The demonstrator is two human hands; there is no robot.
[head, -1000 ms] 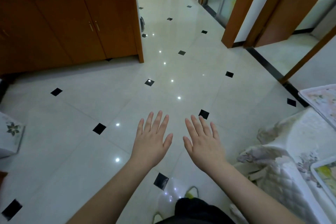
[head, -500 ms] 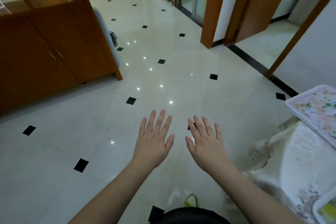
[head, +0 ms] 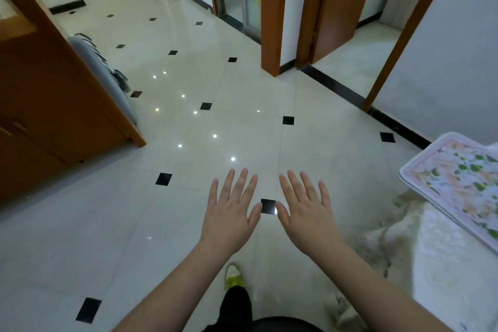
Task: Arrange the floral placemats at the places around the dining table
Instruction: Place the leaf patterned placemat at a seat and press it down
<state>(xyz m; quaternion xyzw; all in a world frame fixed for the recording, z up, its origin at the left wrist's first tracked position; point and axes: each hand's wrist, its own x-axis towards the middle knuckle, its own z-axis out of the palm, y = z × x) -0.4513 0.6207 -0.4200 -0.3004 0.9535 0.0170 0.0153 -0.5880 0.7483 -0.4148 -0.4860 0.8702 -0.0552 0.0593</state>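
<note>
A floral placemat (head: 455,183) with pink edges, apparently on top of another, lies at the corner of the dining table (head: 452,272) at the right edge of the view. The table is covered with a white patterned cloth. My left hand (head: 230,213) and my right hand (head: 305,215) are stretched out side by side over the floor, palms down, fingers straight and spread, holding nothing. Both hands are to the left of the table and apart from the placemat.
A wooden cabinet (head: 48,105) stands at the left, with a grey folded item (head: 107,75) leaning on its side. Wooden door frames (head: 272,16) and a white wall (head: 442,62) lie ahead. My foot in a green shoe (head: 234,276) is on the pale tiled floor (head: 107,224).
The view has turned right and lifted: the cabinet slid left, the doorways and the placemat came more into view. The near placemat at the lower right has left the view. My hands stay open.
</note>
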